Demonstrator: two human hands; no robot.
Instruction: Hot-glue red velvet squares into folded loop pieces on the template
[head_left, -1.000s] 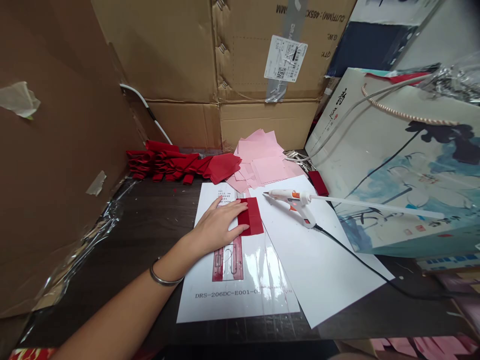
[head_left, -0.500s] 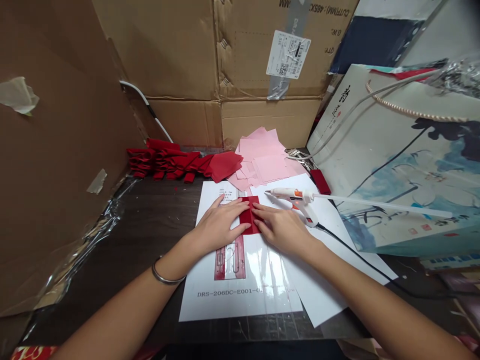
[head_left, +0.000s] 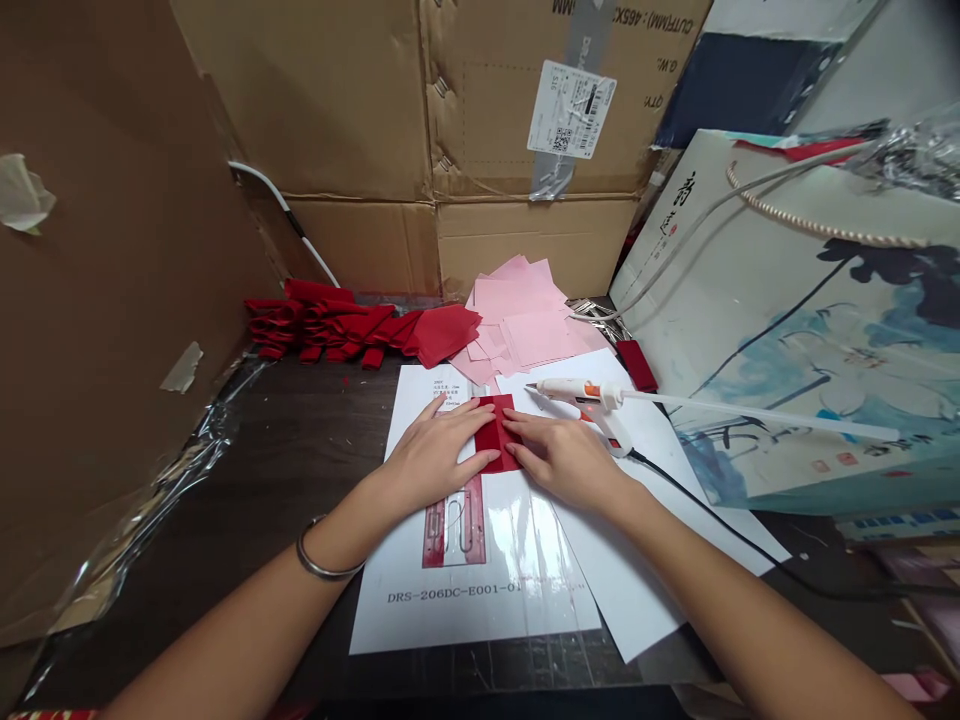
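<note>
A folded red fabric piece (head_left: 499,440) lies flat on the printed white sheet (head_left: 420,620). My left hand (head_left: 431,455) rests palm down with its fingers stretched onto the fabric's left side. From the right, my right hand (head_left: 566,455) lays its extended fingertips on the fabric's right side. The two hands do not touch, and a strip of red shows between them. Just beyond my right hand is a white glue gun (head_left: 592,400), its nozzle pointing left. A printed clip picture (head_left: 454,525) shows below the fabric.
A row of folded red pieces (head_left: 337,325) lies at the back left, beside pink squares (head_left: 525,310). Metal clips (head_left: 600,315) are piled behind the glue gun. Cardboard (head_left: 532,245) walls stand behind and left; a patterned paper bag (head_left: 810,330) stands right. A black cord (head_left: 720,520) runs rightward.
The whole view has shifted slightly. Both hands keep nearly the same placement on the red fabric.
</note>
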